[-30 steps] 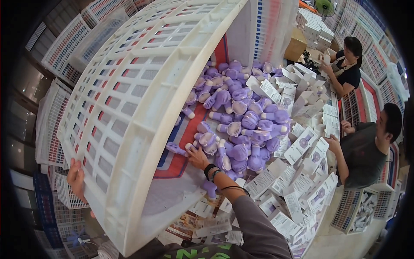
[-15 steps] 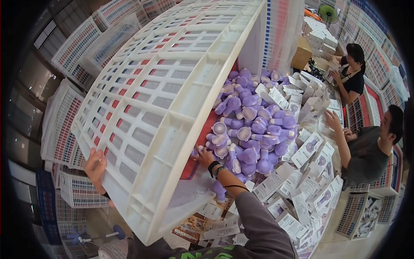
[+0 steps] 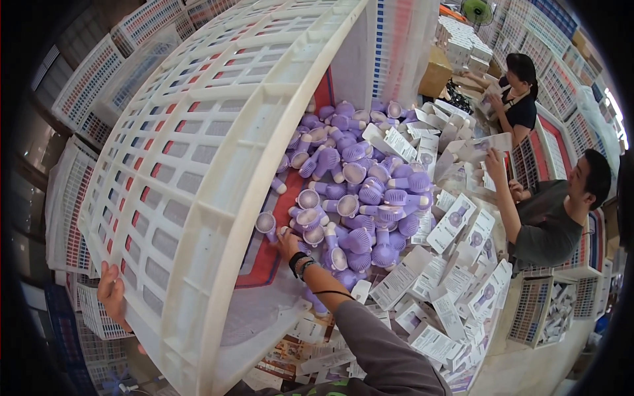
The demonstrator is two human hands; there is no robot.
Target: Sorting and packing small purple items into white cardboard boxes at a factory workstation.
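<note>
Under the tilted crate (image 3: 198, 165), the fans (image 3: 356, 198) are lying just ahead of the right hand (image 3: 288, 243), its fingers spread on them. The crate's low edge is being clamped by the left hand (image 3: 113, 296), farther from the fans.

Tilted white crate (image 3: 198, 165) blocks left side; fan pile (image 3: 356, 191) reachable only from right w/ boxes (image 3: 449, 290) crowding

A big white crate (image 3: 198, 171) is tipped on edge over a heap of purple fans (image 3: 356, 191). The left hand (image 3: 113, 297) grips its lower rim; the right hand (image 3: 288, 243) reaches under it among the fans. White boxes (image 3: 449, 290) lie beside the heap, where two people (image 3: 548, 211) handle them
</note>
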